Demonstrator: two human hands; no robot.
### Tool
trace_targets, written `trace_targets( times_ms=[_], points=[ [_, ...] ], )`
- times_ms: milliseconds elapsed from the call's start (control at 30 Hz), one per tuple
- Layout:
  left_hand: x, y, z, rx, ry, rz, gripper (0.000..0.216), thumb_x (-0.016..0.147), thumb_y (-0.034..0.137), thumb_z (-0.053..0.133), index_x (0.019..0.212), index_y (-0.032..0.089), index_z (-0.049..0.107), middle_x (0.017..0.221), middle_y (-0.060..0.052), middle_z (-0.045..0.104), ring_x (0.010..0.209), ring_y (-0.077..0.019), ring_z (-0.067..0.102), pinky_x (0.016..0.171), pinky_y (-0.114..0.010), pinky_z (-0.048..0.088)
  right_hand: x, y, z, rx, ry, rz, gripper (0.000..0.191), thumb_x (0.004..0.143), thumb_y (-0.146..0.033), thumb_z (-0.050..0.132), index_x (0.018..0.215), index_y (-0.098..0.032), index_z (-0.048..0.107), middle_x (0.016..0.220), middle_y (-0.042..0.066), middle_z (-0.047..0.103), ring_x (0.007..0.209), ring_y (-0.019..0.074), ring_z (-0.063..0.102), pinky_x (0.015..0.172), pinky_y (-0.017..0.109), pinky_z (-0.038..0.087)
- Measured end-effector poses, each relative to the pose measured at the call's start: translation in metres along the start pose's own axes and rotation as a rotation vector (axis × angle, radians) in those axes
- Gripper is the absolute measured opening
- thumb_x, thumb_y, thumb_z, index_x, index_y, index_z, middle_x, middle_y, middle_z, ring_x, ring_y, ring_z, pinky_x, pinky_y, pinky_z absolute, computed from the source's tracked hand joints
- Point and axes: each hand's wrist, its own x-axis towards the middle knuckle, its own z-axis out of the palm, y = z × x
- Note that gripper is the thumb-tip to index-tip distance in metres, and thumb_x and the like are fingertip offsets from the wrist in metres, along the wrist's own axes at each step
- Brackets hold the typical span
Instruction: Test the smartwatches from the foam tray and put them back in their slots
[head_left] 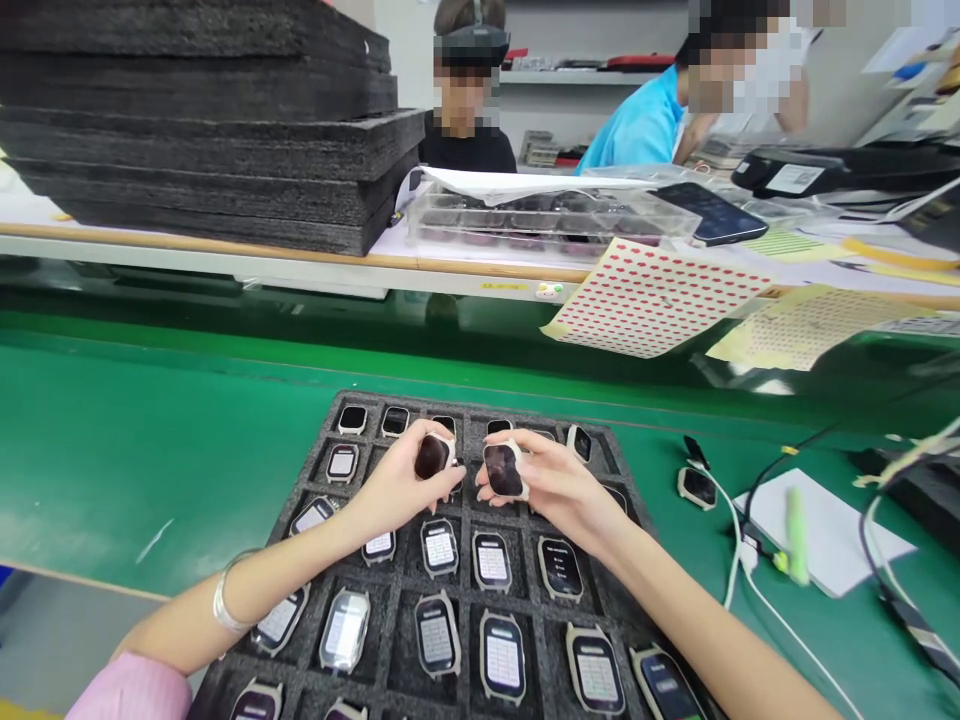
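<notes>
Your left hand [420, 470] is closed around a watch [432, 456], thumb and fingers on its edges. Your right hand [540, 476] pinches a second watch [502, 470] by its edges too. Both are over the tray [469, 640]. Each looks light, hard and smooth, so it may slip, and its glass may scratch. The sides seem best to grip. More watches [502, 656] sit below and around your hands. Right of your right hand, a cord [748, 552] that could snag lies on the table [150, 430]. Foam [202, 130] stands beyond your left hand.
</notes>
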Motion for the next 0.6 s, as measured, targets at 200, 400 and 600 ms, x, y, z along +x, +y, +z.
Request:
trace_targets(
  times_ms=[200,400,600],
  points=[
    [-0.009,-0.002,-0.001,0.180,-0.005,-0.030,0.030,0.081,0.021,0.056,0.110,0.021,0.048,0.067,0.007,0.044,0.047,-0.0087,0.046,0.042,-0.020,0.035,-0.001,0.005,-0.004,0.085,-0.058,0.083,0.037,0.081,-0.027,0.070,0.115,-0.018,0.060,0.101,0.014,0.071,0.092,0.0259,0.068,0.084,0.040,0.050],
    [-0.014,0.001,0.002,0.270,0.011,-0.019,0.038,0.081,0.023,0.058,0.116,0.021,0.046,0.082,0.002,0.051,0.057,-0.0107,0.046,0.048,-0.022,0.039,-0.001,0.006,-0.006,0.118,-0.030,0.113,0.038,0.080,-0.026,0.070,0.115,-0.018,0.059,0.108,0.014,0.069,0.093,0.0271,0.069,0.084,0.039,0.050],
    [-0.016,0.001,0.002,0.335,0.010,0.025,0.041,0.080,0.022,0.058,0.119,0.020,0.045,0.100,-0.004,0.056,0.074,-0.0153,0.052,0.060,-0.025,0.044,-0.002,0.010,-0.008,0.098,-0.034,0.106,0.044,0.080,-0.026,0.071,0.122,-0.020,0.058,0.107,0.013,0.070,0.095,0.0284,0.069,0.085,0.041,0.050]
  ],
)
